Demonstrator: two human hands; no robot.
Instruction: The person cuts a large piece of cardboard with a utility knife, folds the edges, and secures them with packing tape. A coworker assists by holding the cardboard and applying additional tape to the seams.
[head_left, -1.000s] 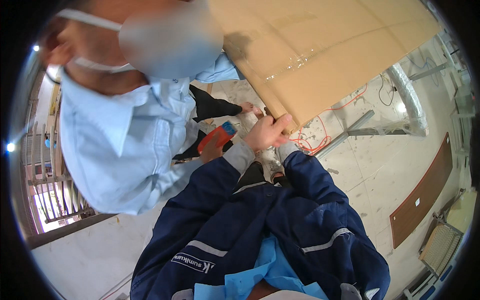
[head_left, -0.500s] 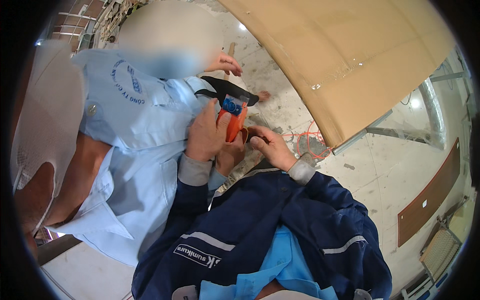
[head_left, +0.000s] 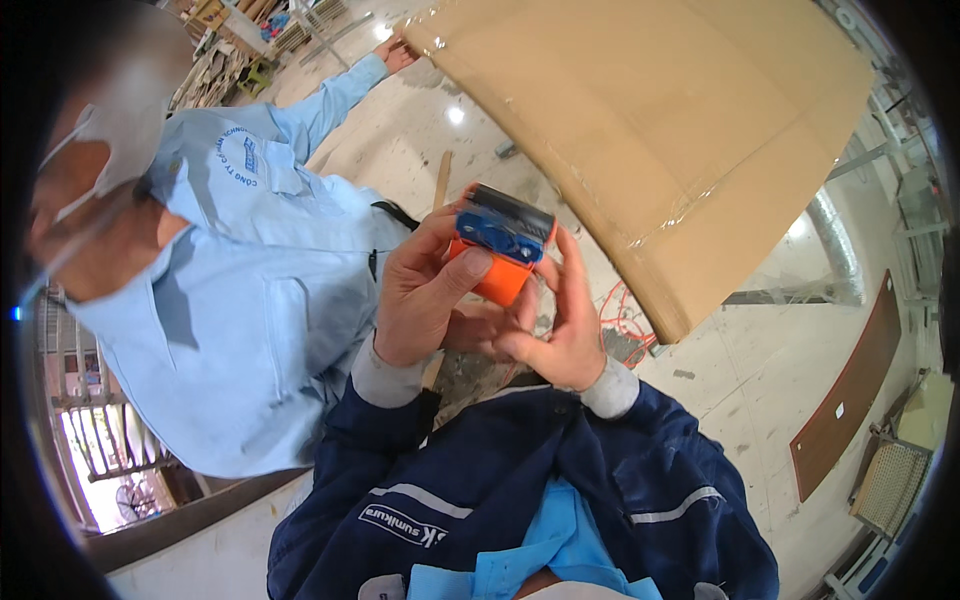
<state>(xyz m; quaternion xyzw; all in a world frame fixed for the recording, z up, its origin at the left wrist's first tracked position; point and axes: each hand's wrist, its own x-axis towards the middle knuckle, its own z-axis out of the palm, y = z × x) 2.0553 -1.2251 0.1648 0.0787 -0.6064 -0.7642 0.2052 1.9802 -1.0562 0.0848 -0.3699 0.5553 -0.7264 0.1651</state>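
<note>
An orange tape dispenser [head_left: 493,282] with a blue part and a dark top edge is held up in front of my chest. My left hand [head_left: 420,300] grips it from the left, the thumb lying across the orange body. On the other side, my right hand [head_left: 567,335] has its fingers curled against the dispenser's right end, with the thumb bent in below. Part of the fingers beneath the dispenser is hidden. Beyond my hands, a large cardboard-covered panel [head_left: 680,130] carries shiny strips of clear tape.
A co-worker in a light blue shirt [head_left: 230,290] stands close at my left, one hand [head_left: 397,52] at the panel's far corner. An orange-red cord [head_left: 622,318] lies on the floor under the panel's near corner. A brown board [head_left: 848,400] is at the right.
The co-worker's hand has left the dispenser, and that person has leaned away to the left, an arm now at the panel. I have turned the dispenser, and my right hand has come up to its side.
</note>
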